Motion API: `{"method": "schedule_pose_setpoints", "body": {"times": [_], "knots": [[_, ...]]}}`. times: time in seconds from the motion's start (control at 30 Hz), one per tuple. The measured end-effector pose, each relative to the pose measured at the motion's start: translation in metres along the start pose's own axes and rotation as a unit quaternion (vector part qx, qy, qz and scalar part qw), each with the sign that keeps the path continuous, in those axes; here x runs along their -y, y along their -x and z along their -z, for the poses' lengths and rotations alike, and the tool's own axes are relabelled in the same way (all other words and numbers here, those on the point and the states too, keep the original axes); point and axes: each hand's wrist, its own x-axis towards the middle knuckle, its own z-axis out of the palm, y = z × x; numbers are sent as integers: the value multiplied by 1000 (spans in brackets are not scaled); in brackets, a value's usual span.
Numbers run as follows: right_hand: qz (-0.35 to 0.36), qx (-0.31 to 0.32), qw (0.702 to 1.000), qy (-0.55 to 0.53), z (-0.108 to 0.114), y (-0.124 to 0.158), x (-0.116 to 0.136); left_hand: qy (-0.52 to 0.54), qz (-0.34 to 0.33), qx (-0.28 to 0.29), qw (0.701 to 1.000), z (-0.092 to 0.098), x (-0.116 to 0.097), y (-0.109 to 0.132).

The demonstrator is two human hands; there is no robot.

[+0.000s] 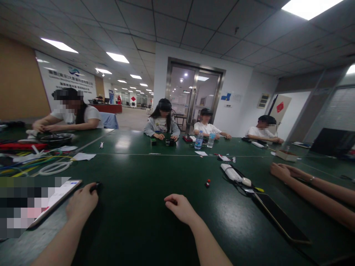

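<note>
Both my forearms rest on a dark green table [138, 221]. My left hand [82, 202] lies knuckles up with its fingers curled around a small black object [96, 186] at its fingertips. My right hand [179, 207] sits in a loose fist on the table top; nothing shows inside it. A tablet or phone with a lit screen [59, 195] lies just left of my left hand. A small red and black piece [207, 183] lies ahead of my right hand.
A white device with a cable [235, 175] and a dark phone [280, 218] lie to the right. Another person's arms [310, 188] rest at the right edge. Coloured cables and a white ring [54, 168] lie at left. Several people sit across the table, near two water bottles [204, 139].
</note>
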Motion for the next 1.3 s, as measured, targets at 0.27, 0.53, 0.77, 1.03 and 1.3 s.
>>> {"method": "schedule_pose_setpoints", "body": {"times": [0.27,0.53,0.77,1.03,1.3], "knots": [[-12,1,1000,0,1,5,8,-10,27,17,999,5,-5,5],[5,-10,1000,-5,-2,3,6,7,-56,45,997,-15,-13,7],[70,-20,995,61,-4,8,16,192,-343,312,865,-35,-72,87],[106,43,985,129,-4,8,16,217,-357,389,821,-28,-82,109],[128,24,985,112,-5,8,17,219,-353,407,813,-27,-82,107]]}}
